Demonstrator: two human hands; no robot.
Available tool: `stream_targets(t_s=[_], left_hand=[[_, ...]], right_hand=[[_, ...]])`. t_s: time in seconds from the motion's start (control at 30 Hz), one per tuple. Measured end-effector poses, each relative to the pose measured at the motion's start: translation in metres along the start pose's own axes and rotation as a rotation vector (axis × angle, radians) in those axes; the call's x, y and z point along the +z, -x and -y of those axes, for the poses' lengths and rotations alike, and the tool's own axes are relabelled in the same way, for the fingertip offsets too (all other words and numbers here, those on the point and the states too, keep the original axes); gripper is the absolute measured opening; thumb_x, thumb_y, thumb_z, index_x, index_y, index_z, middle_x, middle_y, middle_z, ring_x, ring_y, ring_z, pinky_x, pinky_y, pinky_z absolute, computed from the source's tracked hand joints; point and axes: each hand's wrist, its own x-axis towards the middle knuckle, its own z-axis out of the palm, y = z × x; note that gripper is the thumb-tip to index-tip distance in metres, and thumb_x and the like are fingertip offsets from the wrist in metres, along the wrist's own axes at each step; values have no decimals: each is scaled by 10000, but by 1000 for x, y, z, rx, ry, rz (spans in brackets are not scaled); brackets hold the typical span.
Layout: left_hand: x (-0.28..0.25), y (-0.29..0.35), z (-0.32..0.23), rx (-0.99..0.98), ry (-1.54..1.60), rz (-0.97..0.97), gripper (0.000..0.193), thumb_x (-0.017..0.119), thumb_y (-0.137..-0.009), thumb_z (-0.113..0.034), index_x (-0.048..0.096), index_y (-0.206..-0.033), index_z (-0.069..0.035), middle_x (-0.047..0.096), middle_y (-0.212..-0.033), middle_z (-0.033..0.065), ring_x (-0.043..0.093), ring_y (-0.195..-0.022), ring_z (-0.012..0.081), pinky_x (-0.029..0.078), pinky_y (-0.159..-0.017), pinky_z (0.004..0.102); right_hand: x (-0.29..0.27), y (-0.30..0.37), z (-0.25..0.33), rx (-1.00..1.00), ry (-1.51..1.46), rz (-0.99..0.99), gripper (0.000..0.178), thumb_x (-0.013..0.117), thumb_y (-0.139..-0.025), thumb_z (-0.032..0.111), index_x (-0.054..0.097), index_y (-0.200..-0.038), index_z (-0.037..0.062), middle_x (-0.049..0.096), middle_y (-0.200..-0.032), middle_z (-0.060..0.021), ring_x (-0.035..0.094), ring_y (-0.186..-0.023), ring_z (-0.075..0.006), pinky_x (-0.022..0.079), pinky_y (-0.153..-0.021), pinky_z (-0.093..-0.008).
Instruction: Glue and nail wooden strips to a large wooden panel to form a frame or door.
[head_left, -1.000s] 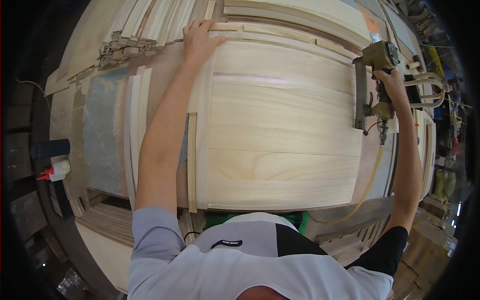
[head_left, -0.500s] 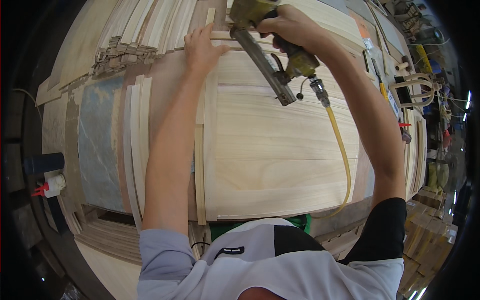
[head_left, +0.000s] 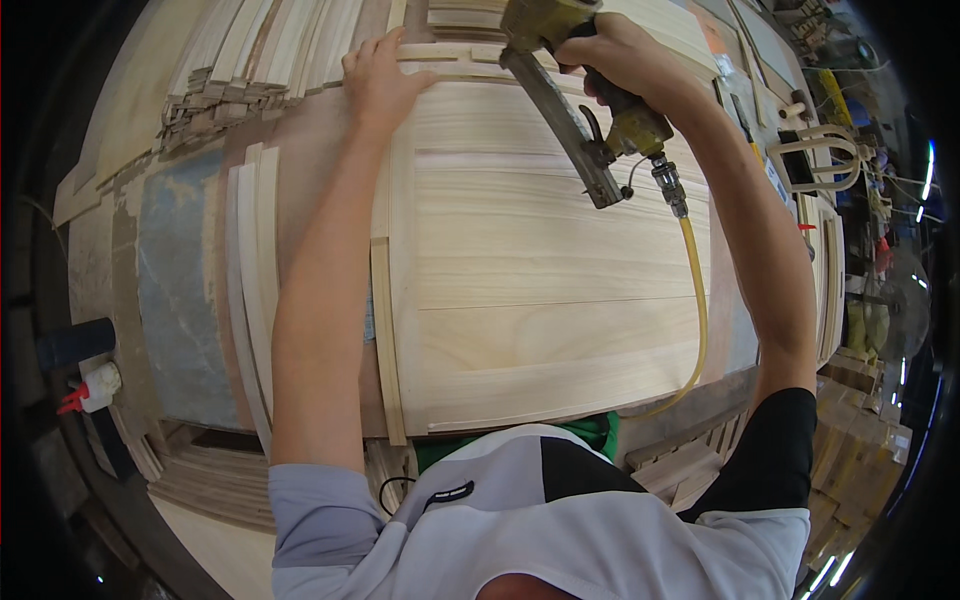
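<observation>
My right hand [head_left: 628, 62] is closed round the handle of a yellow-green air nail gun [head_left: 562, 128], whose long dark magazine slants back toward me. The gun's head is over the far edge of a pale wooden panel [head_left: 560, 255], near the thin wood strips [head_left: 455, 68] that cross there; its tip is hard to make out. At the panel's far left corner, my left hand [head_left: 378, 88] rests with fingers stretched forward and thumb spread to the right, touching the wood. From the gun's handle a yellow air hose [head_left: 697, 290] hangs toward the panel's near right corner.
Several stacked wood strips [head_left: 270, 50] lie at the far left. Long loose slats [head_left: 255, 260] run beside my left forearm. A white glue bottle with a red tip [head_left: 100, 388] and a dark container [head_left: 75, 343] are at the left edge. A pale curved frame [head_left: 835, 160] is on the right.
The nail gun has shifted right along the far strips in my right hand. My left hand stays at the same corner. The whole view has moved slightly.
</observation>
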Motion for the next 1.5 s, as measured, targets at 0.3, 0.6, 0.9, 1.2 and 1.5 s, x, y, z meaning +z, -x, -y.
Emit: stream_targets(t_s=[0.3,0.6,0.9,1.2,1.5], left_hand=[[1,8,0,-61,-19,45,758,815,-637,-367,544,-1302,-122,572,-1204,87,450,-1170,315,374,-1029,406],[-13,-2,-11,115,110,30,567,749,-675,-171,591,-1189,10,640,-1084,222,598,-1041,359,475,-889,417],[-44,52,1,-131,405,-153,344,671,-815,-152,658,-1116,13,695,-1035,172,658,-970,271,500,-854,338],[-183,122,40,-301,234,-308,223,693,-803,-173,715,-962,-18,677,-816,24,617,-751,114,484,-725,249],[-240,176,57,-572,-181,48,327,745,-713,-278,704,-892,-7,695,-844,152,659,-781,257,501,-733,363]], right_hand=[[-37,39,-57,106,7,-118,283,636,-777,271,649,-854,-1,583,-614,-59,578,-514,-112,475,-491,-254],[-49,45,-94,218,-6,-227,196,644,-750,181,656,-762,-14,586,-556,-83,554,-449,-151,442,-425,-294],[-30,59,-66,81,-119,-306,172,627,-752,144,598,-777,-25,566,-617,-72,563,-481,-148,455,-434,-297],[-50,-11,-167,-48,73,-161,312,622,-812,328,561,-772,25,542,-640,-23,531,-471,-109,434,-426,-270],[-45,56,-110,-92,19,-270,350,603,-825,359,565,-759,17,537,-631,-17,544,-519,-104,440,-506,-257]])
